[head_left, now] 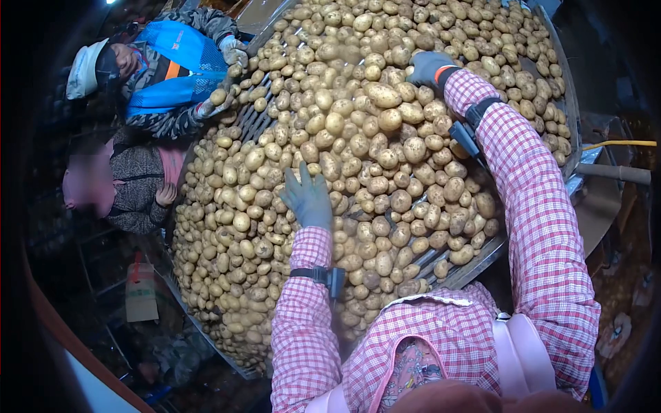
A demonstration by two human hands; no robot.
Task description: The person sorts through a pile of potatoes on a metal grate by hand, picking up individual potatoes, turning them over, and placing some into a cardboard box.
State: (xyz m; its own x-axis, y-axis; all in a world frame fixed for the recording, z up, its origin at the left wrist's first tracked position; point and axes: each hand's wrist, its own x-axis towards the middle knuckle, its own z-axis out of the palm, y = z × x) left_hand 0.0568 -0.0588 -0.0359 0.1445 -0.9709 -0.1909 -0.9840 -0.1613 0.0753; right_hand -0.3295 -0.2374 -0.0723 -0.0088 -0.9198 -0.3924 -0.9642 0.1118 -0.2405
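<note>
Many potatoes (275, 227) are heaped on a slatted table (474, 270). My left hand (308, 199), in a grey-blue glove, lies on top of the heap near its middle with the fingers spread and nothing held. Farther up and to the right, my right hand (430, 69), gloved in grey with an orange cuff edge, reaches down onto the potatoes. Its fingertips are hidden, so its grip does not show.
A co-worker in a blue vest (180, 58) stands at the upper left, one gloved hand at a potato. Below, a person in a dark jacket (141, 179) rests a hand by the table edge. A yellow rod (620, 144) juts in at the right.
</note>
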